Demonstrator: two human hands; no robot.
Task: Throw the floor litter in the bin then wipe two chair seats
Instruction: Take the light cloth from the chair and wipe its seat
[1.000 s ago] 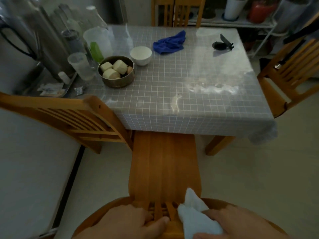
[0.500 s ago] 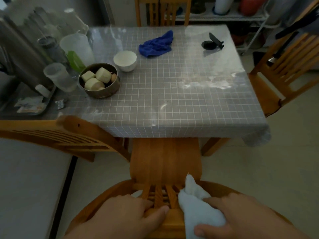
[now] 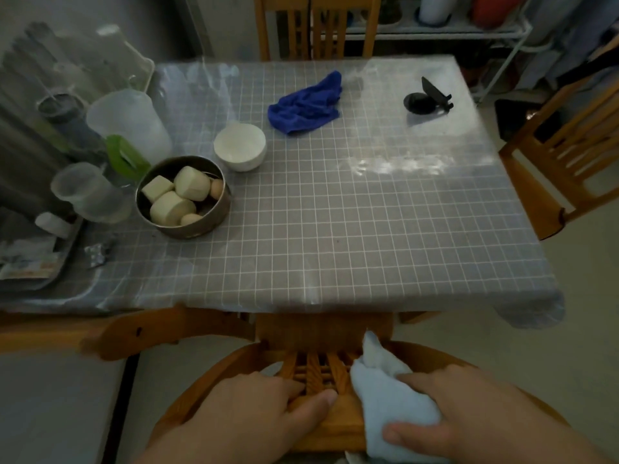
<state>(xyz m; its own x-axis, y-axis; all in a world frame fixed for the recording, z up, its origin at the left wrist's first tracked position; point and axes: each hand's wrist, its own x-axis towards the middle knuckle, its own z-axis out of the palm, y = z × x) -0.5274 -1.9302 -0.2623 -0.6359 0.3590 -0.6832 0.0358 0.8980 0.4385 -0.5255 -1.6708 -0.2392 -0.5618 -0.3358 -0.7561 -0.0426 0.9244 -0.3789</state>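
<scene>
A wooden chair stands right in front of me, its seat mostly under the table edge. My left hand grips the curved top rail of its backrest. My right hand holds a pale blue-white cloth and also rests on that rail, cloth bunched against the slats. A second wooden chair stands at the table's right side. No bin or floor litter shows.
The checked table carries a blue rag, white bowl, metal bowl of buns, plastic jugs and a black stand. Another chair back lies at left, a third chair beyond the table.
The chair has slid forward under the table, hiding most of its seat. Both hands kept their grip on the backrest, the cloth still in the right hand.
</scene>
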